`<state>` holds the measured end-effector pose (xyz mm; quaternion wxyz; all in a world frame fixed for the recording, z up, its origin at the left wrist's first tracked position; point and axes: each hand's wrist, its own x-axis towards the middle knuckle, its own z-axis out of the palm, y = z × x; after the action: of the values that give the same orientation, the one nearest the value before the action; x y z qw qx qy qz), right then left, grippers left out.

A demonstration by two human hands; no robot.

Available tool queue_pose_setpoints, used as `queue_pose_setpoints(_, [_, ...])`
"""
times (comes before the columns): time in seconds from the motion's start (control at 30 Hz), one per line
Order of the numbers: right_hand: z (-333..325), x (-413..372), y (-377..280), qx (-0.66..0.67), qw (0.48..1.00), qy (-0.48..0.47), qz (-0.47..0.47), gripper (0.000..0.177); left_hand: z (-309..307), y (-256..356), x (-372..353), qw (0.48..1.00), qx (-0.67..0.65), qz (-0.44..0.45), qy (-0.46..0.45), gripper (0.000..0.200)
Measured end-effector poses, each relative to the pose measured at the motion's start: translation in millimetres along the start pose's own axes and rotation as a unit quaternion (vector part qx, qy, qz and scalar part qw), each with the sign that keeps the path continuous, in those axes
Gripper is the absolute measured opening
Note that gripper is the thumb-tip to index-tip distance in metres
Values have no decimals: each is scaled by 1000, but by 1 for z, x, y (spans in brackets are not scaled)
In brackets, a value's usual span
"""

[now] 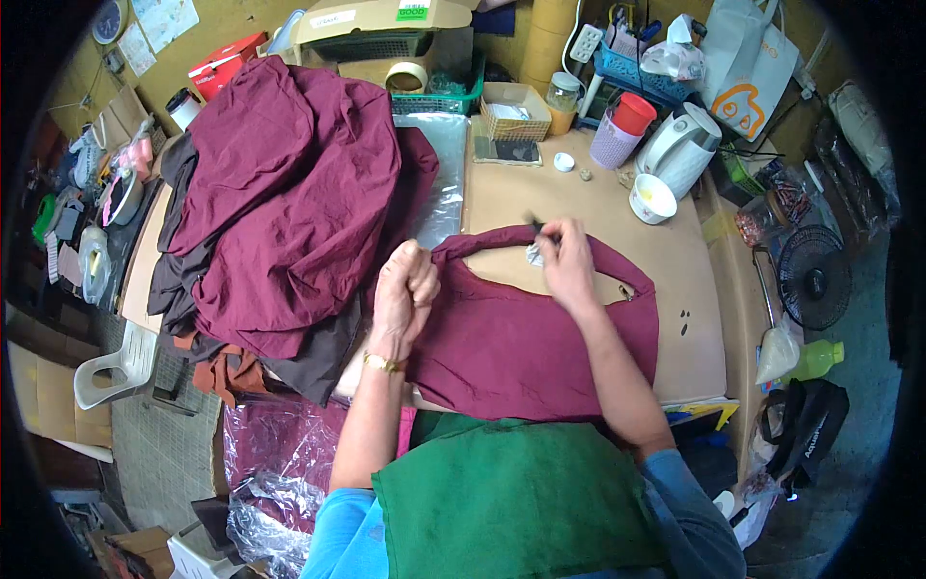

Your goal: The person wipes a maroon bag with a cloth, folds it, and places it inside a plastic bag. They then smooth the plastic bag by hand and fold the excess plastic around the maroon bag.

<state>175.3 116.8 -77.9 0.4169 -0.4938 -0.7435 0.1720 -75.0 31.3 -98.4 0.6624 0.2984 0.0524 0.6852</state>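
Note:
A maroon cloth bag or garment piece (pixel 521 352) with a long curved opening lies flat on the table in front of me. My left hand (pixel 407 285) is closed in a fist at its left end, beside the big pile; whatever it may hold is hidden. Over the opening, my right hand (pixel 567 261) is closed on a small dark tool (pixel 533 224), blurred at its tip. A small white thing (pixel 534 255) shows just beneath the right fingers. A small metal piece (pixel 625 290) sits at the right end of the opening.
A heap of maroon cloth (pixel 280 193) covers the table's left side. At the back right stand a kettle (pixel 680 150), a white cup (pixel 653 199) and a red cup (pixel 634 114). A phone (pixel 506 152) lies near a small basket (pixel 514 111). A fan (pixel 815 277) is at the far right.

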Motion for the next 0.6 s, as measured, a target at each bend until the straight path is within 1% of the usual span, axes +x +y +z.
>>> queue_pose_setpoints(0.03, [-1, 16, 9, -4, 1000, 2, 8, 19, 48, 11, -6, 989, 136, -54, 33, 11])
queue_pose_setpoints(0.07, [1, 31, 19, -8, 1000, 5, 15, 19, 88, 17, -12, 955, 269, -107, 64, 23])
queue_pose_setpoints(0.1, [2, 45, 26, -7, 1000, 4, 15, 19, 71, 9, -14, 929, 339, -111, -100, 49])
queue_pose_setpoints(0.13, [5, 58, 30, -18, 999, -20, 30, 21, 69, 1, -18, 870, 428, -215, -120, 46])
queue_pose_setpoints(0.17, [7, 64, 34, -29, 998, -45, 44, 23, 63, -11, -21, 792, 546, -220, -163, 51])
queue_pose_setpoints(0.2, [9, 63, 31, -27, 998, -45, 43, 23, 58, -24, -23, 697, 651, -222, -202, 56])
queue_pose_setpoints(0.23, [10, 61, 24, -92, 995, 7, -30, 26, 57, -36, -29, 696, 653, -222, -202, 56])
queue_pose_setpoints(0.27, [9, 57, 17, -159, 980, 59, -101, 29, 58, -50, -35, 608, 761, -153, -166, 64])
queue_pose_setpoints(0.3, [3, 49, 7, -138, 984, 39, -105, 35, 56, -59, -41, 508, 849, -80, -127, 74])
queue_pose_setpoints(0.33, [-3, 35, -5, -118, 987, 13, -105, 36, 54, -63, -45, 510, 847, -81, -130, 74])
queue_pose_setpoints(0.37, [-7, 17, -16, -98, 989, -13, -106, 38, 51, -68, -46, 470, 873, -85, -97, 82])
queue_pose_setpoints(0.4, [-8, -9, -24, -114, 986, -32, -121, 41, 48, -72, -47, 429, 896, -89, -65, 91])
queue_pose_setpoints(0.43, [-7, -37, -20, -159, 975, -105, -115, 47, 43, -75, -50, 389, 913, -99, -67, 96])
queue_pose_setpoints(0.47, [-19, -58, -27, -152, 965, -153, -151, 53, 51, -72, -52, 384, 915, -113, -57, 96])
queue_pose_setpoints(0.5, [-23, -77, -22, -193, 952, -178, -157, 57, 56, -70, -56, 378, 915, -131, -48, 97])
queue_pose_setpoints(0.53, [-32, -93, -16, -246, 935, -237, -91, 64, 60, -67, -62, 371, 916, -149, -40, 97])
queue_pose_setpoints(0.6, [-48, -112, -1, -257, 927, -265, -64, 71, 76, -64, -72, 384, 908, -162, -52, 98])
